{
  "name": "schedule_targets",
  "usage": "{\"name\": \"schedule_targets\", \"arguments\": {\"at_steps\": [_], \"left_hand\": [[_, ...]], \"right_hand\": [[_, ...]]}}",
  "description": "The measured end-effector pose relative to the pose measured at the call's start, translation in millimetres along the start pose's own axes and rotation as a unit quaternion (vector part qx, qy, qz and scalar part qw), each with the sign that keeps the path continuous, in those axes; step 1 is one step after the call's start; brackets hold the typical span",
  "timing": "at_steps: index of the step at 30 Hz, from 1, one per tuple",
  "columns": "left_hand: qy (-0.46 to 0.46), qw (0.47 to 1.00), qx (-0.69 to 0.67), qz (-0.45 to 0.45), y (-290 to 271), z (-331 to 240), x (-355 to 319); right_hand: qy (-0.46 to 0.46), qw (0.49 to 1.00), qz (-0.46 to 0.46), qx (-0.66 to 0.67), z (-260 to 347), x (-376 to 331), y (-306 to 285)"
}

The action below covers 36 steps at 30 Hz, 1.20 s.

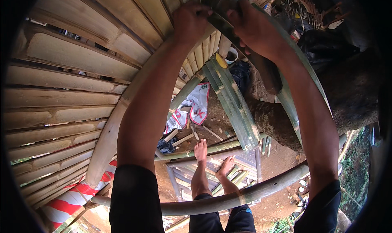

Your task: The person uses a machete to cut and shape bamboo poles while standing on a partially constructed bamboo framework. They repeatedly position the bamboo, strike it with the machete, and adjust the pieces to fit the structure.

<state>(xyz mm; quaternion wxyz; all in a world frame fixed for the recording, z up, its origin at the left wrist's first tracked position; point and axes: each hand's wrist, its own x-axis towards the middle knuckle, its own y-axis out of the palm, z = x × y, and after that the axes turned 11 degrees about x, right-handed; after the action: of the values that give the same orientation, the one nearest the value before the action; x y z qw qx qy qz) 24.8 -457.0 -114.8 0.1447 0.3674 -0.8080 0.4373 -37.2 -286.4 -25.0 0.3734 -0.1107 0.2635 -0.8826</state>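
At the top of the view, my left hand (pixel 190 21) is closed, its fingers curled beside the pale bamboo rail at the slatted surface's edge. What those fingers hold is hidden. To its right, my right hand (pixel 258 33) is closed over a long dark flat piece (pixel 256 61) with a thick brown lower end. Its kind I cannot tell. The upper end lies close to my left fingers. Behind my right forearm runs a long green bamboo strip (pixel 290 106). Below my hands, several split green bamboo lengths (pixel 232 104) lean side by side.
A bamboo slat surface (pixel 77 55) fills the left. A curved bamboo pole (pixel 261 194) crosses before my legs. My bare feet stand on a bamboo platform (pixel 174 180). A thick trunk (pixel 269 118), a white printed cloth (pixel 198 106) and a white bucket (pixel 231 55) lie beyond.
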Motion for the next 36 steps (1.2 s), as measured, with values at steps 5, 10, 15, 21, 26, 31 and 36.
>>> {"name": "schedule_targets", "arguments": {"at_steps": [5, 10, 15, 21, 26, 31, 36], "left_hand": [[0.022, 1.000, -0.004, -0.008, -1.1, 5.5, -0.4], [0.004, 1.000, 0.017, -0.007, -0.8, 1.0, 0.8], [0.023, 0.999, 0.021, -0.006, -0.7, 5.2, 1.3], [0.015, 1.000, 0.016, 0.001, 0.8, 1.9, 1.3], [0.006, 1.000, 0.026, 0.004, -3.0, 5.9, 0.1], [0.017, 0.999, 0.033, 0.006, 4.7, -3.9, 1.7], [0.012, 0.999, 0.044, 0.016, -2.7, 7.2, 2.3]], "right_hand": [[-0.089, 0.987, -0.130, -0.033, 15.9, -10.0, 15.8], [-0.026, 0.997, -0.070, -0.030, 1.0, -1.2, 5.1], [0.035, 0.992, -0.105, 0.062, 30.2, -15.8, 12.3], [-0.033, 0.992, -0.118, 0.016, 19.7, -8.3, 5.7], [0.081, 0.996, 0.011, 0.047, 15.6, -2.6, 2.6], [-0.025, 0.999, -0.023, -0.019, -6.3, -7.0, 4.9], [0.076, 0.990, -0.024, 0.117, 24.7, -27.3, -5.5]]}}
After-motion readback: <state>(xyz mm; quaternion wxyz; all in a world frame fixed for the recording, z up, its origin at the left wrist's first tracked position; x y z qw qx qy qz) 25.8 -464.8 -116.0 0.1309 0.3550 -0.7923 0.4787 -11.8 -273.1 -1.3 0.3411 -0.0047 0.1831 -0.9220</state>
